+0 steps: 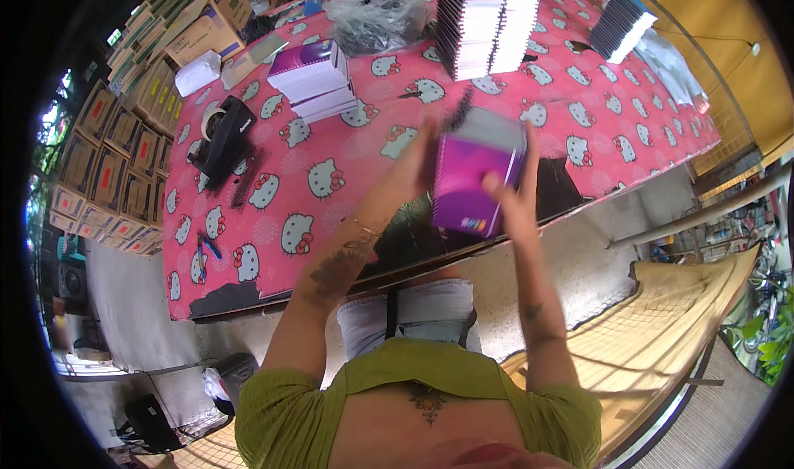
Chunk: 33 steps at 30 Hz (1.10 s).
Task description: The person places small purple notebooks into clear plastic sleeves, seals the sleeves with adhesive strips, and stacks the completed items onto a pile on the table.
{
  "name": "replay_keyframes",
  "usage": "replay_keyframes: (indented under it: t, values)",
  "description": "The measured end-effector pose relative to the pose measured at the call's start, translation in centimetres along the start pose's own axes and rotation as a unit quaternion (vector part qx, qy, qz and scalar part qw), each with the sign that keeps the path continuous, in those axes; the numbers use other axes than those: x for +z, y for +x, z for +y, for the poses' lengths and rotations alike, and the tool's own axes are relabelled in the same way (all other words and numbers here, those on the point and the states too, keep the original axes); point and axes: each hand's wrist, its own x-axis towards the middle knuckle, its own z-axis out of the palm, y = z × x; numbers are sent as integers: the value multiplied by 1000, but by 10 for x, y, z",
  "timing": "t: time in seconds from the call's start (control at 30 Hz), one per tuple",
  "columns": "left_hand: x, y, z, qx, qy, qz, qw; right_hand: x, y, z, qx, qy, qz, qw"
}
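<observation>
Over the near edge of the table I hold a stack of purple spiral notebooks [470, 184], tilted, with the top cover facing me. My right hand [514, 194] is closed around its right side, thumb across the purple cover. At the left side, my left hand [423, 156] presses against the spiral edge; it is blurred, and its fingers are partly hidden behind the stack. Beyond the hands stands a tall double pile of white-paged spiral notebooks [486, 31]. To the left sits a lower pile of purple notebooks [313, 76].
A black tape dispenser [225, 142] and pliers [207, 254] lie on the left of the pink-covered table [322, 179]. A clear plastic bag [382, 14] is at the back. Dark-covered notebooks [622, 26] stand far right. Cardboard boxes [116, 163] are stacked beyond the left edge.
</observation>
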Motion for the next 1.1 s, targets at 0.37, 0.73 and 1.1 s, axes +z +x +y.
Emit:
replay_keyframes:
  t: [0.37, 0.73, 1.1]
  values:
    - [-35, 7, 31, 248, 450, 288, 808, 14, 140, 69, 406, 51, -213, 887]
    - [-12, 45, 29, 217, 267, 275, 898, -19, 150, 67, 432, 61, -175, 882]
    - [-7, 13, 39, 335, 509, 378, 697, -31, 152, 71, 315, -119, -26, 941]
